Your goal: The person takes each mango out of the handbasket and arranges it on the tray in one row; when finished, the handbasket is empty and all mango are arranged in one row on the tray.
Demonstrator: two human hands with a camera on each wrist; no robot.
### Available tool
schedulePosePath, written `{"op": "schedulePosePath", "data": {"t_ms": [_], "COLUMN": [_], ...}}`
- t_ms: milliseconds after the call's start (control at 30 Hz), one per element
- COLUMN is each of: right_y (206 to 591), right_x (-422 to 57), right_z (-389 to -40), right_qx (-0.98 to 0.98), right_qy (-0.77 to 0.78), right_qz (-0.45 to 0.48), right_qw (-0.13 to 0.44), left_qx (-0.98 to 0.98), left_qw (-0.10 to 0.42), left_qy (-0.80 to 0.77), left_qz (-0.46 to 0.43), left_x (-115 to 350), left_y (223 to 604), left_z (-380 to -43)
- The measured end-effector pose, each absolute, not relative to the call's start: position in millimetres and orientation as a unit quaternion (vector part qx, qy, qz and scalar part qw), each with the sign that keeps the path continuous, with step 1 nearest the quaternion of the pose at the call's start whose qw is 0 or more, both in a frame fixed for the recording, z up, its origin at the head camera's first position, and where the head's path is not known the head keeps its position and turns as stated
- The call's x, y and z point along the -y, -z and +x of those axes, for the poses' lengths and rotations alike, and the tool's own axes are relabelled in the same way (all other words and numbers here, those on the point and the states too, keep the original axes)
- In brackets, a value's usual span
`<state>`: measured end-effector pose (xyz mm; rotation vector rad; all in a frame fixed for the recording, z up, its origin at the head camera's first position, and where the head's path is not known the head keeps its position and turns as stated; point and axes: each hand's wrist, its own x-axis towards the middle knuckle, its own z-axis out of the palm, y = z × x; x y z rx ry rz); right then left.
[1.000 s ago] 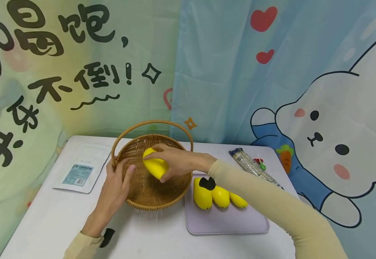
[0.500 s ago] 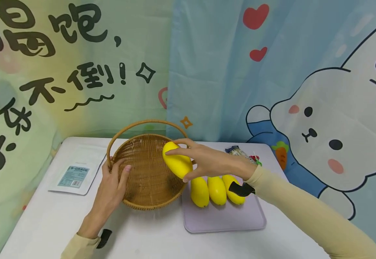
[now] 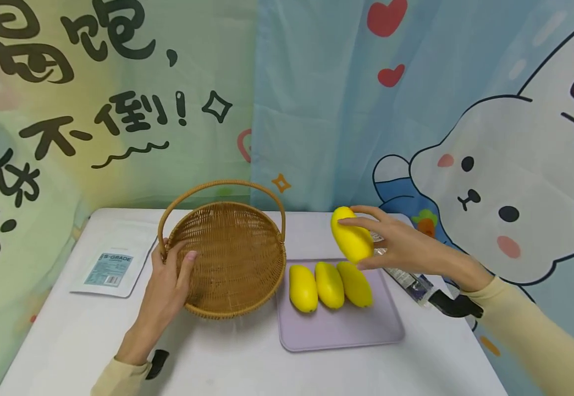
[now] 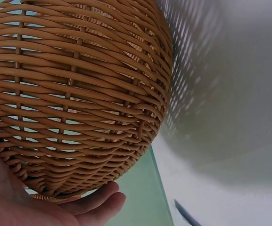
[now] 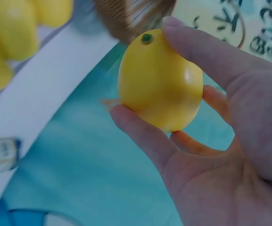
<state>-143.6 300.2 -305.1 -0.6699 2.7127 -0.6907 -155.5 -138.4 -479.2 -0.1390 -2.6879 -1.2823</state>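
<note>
My left hand (image 3: pixel 168 286) grips the left rim of a round wicker basket (image 3: pixel 227 258) with an arched handle, which is tilted so that its bare inside shows in the head view. In the left wrist view the fingers curl at the edge of the basket's woven side (image 4: pixel 79 94). My right hand (image 3: pixel 401 242) holds a yellow mango (image 3: pixel 352 235) up between thumb and fingers, above the back right of a lilac tray (image 3: pixel 341 333). The right wrist view shows a green stem nub on that mango (image 5: pixel 159 84). Several more mangoes (image 3: pixel 330 285) lie side by side on the tray.
A white pouch (image 3: pixel 114 264) with a blue label lies at the table's left. Behind the right hand a long clear-wrapped packet (image 3: pixel 408 281) lies along the table's (image 3: pixel 227 363) right side. A printed curtain (image 3: pixel 312 110) hangs behind the table.
The right hand has lifted the mango out of the basket and carried it right, over the tray's far edge. The left hand has kept its grip on the rim.
</note>
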Motion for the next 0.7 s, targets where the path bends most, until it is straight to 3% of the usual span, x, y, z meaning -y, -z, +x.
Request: {"op": "schedulePosePath", "data": {"t_ms": [333, 700], "right_y": [340, 417], "right_x": [-362, -392], "right_z": [-130, -125], "right_qx": [-0.951, -0.943], "right_qy": [0.236, 0.265], "right_qz": [-0.173, -0.135], "right_qw": [0.099, 0.146], "left_qx": [0.900, 0.900], "left_qw": [0.082, 0.080], "left_qy": [0.425, 0.427], "left_qz": [-0.045, -0.045], "left_x": [141, 139], "left_y": [479, 479], "left_z": [-156, -154]}}
